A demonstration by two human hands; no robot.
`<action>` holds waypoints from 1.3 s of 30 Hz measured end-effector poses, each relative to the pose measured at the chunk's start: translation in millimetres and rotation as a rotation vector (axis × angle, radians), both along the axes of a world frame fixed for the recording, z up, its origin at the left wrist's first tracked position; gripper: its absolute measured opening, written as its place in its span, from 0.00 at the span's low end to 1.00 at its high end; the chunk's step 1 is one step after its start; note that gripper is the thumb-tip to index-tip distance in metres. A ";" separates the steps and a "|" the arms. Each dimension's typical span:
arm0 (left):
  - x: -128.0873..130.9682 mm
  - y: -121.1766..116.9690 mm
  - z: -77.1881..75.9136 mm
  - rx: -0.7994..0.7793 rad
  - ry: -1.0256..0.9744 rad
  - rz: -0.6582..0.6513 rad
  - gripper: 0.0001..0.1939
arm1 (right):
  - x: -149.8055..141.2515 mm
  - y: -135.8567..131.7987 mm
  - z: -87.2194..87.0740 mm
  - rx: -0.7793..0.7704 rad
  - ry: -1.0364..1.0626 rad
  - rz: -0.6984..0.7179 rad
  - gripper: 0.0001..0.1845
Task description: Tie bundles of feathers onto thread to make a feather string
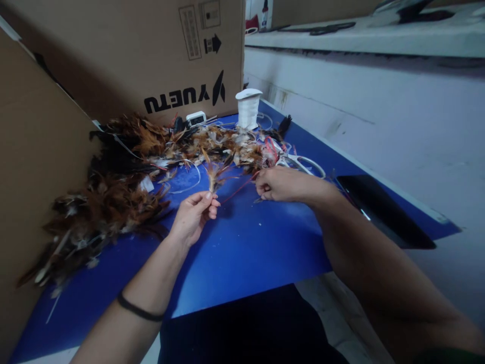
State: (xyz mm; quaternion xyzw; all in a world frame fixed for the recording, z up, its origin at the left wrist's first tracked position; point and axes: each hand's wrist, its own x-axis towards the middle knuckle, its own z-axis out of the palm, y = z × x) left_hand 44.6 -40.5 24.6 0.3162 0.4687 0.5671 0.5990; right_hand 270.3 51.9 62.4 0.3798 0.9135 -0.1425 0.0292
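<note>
My left hand [197,215] is closed, pinching a small bunch of brown feathers [212,178] upright by its base between thumb and fingers. A thin red thread [238,189] stretches from beside this hand up to my right hand [278,184]. The right fingers are curled together around the thread, just above the blue tabletop [242,253]. Under those fingertips shows a small grey tip I cannot identify. Silver-handled scissors [299,163] lie right behind my right hand, beside a tangle of red thread [270,151].
Heaps of loose brown and black feathers [106,207] cover the table's left and back. A white ribbed container [248,111] and a small white digital device [196,119] stand behind. Cardboard [125,50] walls the left and back. A dark tablet-like slab [382,207] lies right.
</note>
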 end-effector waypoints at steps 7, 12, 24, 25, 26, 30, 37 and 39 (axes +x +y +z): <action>-0.2 0.2 1.2 0.012 -0.005 0.022 0.13 | -13.9 -11.7 9.0 -0.137 0.279 -0.024 0.06; 0.1 0.2 3.1 0.010 -0.015 0.050 0.12 | -5.8 -10.0 17.1 -0.178 0.346 -0.093 0.08; -1.4 0.6 2.0 0.015 -0.015 0.052 0.12 | -4.5 -1.5 6.5 -0.113 0.123 -0.145 0.05; -1.7 0.7 2.0 0.015 -0.015 0.054 0.12 | -7.1 -4.2 9.3 -0.155 0.202 -0.160 0.06; -1.9 0.8 2.0 0.016 -0.015 0.056 0.12 | -9.6 -6.8 11.6 -0.206 0.293 -0.170 0.07; -1.7 1.0 1.5 0.020 -0.011 0.056 0.11 | -19.1 -13.5 10.9 -0.439 0.609 -0.196 0.10; -1.2 0.7 2.2 0.020 -0.010 0.052 0.11 | -25.3 -13.8 0.0 -0.597 0.761 -0.289 0.11; -1.4 0.9 2.4 0.017 -0.008 0.056 0.10 | -24.5 -12.6 -1.7 -0.603 0.778 -0.294 0.13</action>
